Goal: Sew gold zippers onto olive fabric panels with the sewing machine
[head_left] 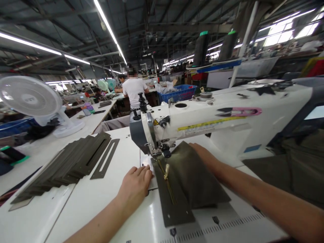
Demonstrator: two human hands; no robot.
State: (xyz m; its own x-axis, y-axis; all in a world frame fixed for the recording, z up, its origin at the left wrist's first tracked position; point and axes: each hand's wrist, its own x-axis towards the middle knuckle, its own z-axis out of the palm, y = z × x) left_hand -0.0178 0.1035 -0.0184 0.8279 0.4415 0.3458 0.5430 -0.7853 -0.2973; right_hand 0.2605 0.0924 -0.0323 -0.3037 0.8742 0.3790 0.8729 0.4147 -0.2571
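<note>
A dark olive fabric piece [199, 179] with a brass-coloured zipper [165, 179] and its pull lies under the needle area of a white sewing machine [197, 125]. My left hand [136, 184] rests on the table left of the needle, its fingers curled together at the left edge of the fabric. My right hand [204, 155] is at the far side of the fabric's raised part, against it. The cloth hides its fingers, so their grip does not show.
Left of the machine lie a fanned stack of olive panels [73, 158] and one slotted panel [105, 158]. A white fan [30, 98] stands behind. Pink-handled thread snips [240, 111] lie on the machine arm. A person in white [134, 88] and a blue crate [177, 93] are farther back.
</note>
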